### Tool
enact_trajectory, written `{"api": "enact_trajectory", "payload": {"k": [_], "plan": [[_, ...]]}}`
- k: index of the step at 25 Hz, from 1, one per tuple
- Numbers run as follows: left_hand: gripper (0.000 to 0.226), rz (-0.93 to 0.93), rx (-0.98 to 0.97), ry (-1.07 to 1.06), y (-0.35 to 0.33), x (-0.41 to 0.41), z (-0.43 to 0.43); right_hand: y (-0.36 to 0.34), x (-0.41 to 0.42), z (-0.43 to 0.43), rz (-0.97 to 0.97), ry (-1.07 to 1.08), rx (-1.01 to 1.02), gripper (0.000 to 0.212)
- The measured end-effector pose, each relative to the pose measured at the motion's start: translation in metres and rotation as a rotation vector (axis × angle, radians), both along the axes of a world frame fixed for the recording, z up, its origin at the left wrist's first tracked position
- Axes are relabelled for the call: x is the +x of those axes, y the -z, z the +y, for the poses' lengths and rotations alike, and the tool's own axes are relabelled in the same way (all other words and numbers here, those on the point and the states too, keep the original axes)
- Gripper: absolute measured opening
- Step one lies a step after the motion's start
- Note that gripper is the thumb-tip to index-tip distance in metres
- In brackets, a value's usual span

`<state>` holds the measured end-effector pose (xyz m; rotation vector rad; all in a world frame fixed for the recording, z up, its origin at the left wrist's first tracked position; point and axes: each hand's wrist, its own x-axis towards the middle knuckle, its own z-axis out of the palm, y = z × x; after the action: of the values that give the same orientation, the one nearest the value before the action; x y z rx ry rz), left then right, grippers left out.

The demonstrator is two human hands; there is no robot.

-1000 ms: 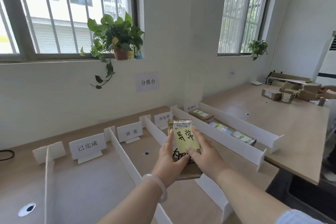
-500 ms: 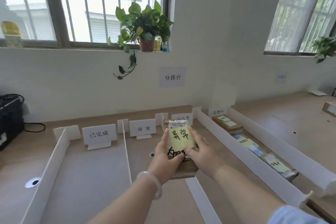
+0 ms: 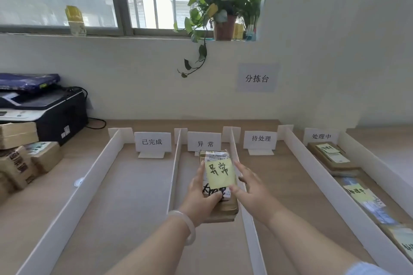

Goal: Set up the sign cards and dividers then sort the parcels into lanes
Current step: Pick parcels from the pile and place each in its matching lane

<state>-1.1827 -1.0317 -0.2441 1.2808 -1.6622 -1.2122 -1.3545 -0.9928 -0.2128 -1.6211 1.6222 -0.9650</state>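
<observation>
I've swung the parcel (image 3: 225, 207) before its matching sign card (image 3: 204, 143) at the desk's back edge. My left hand (image 3: 201, 196) grips it and my right hand (image 3: 251, 187) has slackened, fingers wide. I'd lower it next.

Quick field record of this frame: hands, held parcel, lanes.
left hand: grips the parcel from its left side
right hand: fingers extended, touching the parcel's right edge
label: yellow note reading 异常
position: over the lane in front of the 异常 card; table contact unclear
other cards: 已完成 card left; 待处理 card, 处理中 card right
处理中 lane: row of parcels
left of lanes: piled parcels, printer
</observation>
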Motion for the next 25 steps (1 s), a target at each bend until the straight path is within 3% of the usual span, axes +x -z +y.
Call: {"api": "enact_trajectory", "payload": {"k": [13, 22, 25], "plan": [[0.094, -0.279, 0.287, 0.092, 0.152, 0.011, -0.105, 0.139, 0.004, -0.08, 0.132, -0.048, 0.25, 0.058], [0.095, -0.398, 0.278, -0.044, 0.154, 0.008, -0.093, 0.143, -0.005, -0.077, 0.242, -0.188, 0.259, 0.063], [0.103, -0.518, 0.283, -0.114, 0.146, -0.002, -0.068, 0.133, -0.008, -0.074, 0.262, -0.217, 0.243, 0.064]]}}
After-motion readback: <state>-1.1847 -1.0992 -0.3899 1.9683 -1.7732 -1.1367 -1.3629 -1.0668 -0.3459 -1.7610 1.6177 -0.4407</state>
